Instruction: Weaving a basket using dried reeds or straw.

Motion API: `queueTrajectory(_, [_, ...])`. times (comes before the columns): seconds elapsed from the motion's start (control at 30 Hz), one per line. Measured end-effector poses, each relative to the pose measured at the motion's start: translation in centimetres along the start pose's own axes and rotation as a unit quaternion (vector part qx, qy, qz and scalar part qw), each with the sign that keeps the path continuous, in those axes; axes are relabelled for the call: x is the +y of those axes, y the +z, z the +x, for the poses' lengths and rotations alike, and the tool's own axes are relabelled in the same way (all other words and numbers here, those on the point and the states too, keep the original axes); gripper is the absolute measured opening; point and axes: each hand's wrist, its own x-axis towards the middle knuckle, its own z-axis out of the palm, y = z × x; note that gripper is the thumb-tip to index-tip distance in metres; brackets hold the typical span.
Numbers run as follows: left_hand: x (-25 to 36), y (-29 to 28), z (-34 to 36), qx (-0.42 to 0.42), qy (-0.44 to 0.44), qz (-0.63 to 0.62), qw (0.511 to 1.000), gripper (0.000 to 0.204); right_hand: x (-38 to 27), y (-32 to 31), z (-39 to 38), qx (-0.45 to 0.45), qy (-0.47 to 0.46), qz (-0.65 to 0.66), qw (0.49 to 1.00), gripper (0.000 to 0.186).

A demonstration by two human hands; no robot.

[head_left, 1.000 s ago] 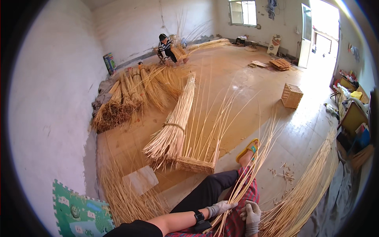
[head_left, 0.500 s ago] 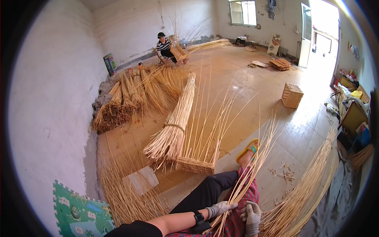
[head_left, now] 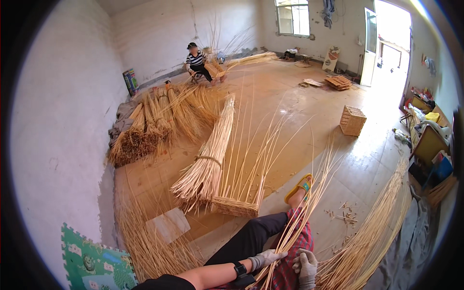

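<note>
A loose bunch of long pale wicker rods (head_left: 303, 205) slants across my lap, over the red plaid cloth (head_left: 303, 240). My left hand (head_left: 267, 259), in a light grey glove, is closed around the lower part of this bunch. Just right of the rods, above the cloth, is my right hand (head_left: 305, 264), gloved too, with its fingers curled in. Whether anything thin is between those fingers cannot be made out. In front of my legs, a partly woven wicker piece (head_left: 237, 207) rests on the floor, upright rods rising from it.
A tied wicker bundle (head_left: 205, 162) lies beyond the woven piece. Loose rods (head_left: 365, 237) spread at right, more rods (head_left: 154, 241) at left. A finished basket (head_left: 353, 121) stands farther right. Bundles (head_left: 145, 130) line the left wall, near a seated co-worker (head_left: 197, 60).
The whole view has shifted slightly. My left hand keeps its hold on the rods, and my right hand stays curled beside them. The co-worker's head and arms have moved a little.
</note>
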Motion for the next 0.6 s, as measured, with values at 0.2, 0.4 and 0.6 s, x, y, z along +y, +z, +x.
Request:
queueTrajectory(0.2, [0.1, -0.1, 0.1, 0.001, 0.000, 0.015, 1.000, 0.046, 0.6, -1.2, 0.8, -0.011, 0.030, 0.066, 0.997, 0.026])
queueTrajectory(0.4, [0.6, -0.3, 0.0, 0.003, -0.013, 0.014, 1.000, 0.046, -0.1, 0.5, 0.4, -0.013, -0.006, -0.044, 0.999, 0.024])
queueTrajectory(0.6, [0.9, -0.1, -0.7, 0.004, -0.004, 0.005, 1.000, 0.044, -0.3, 0.3, 0.0, 0.001, 0.001, -0.027, 1.000, 0.023])
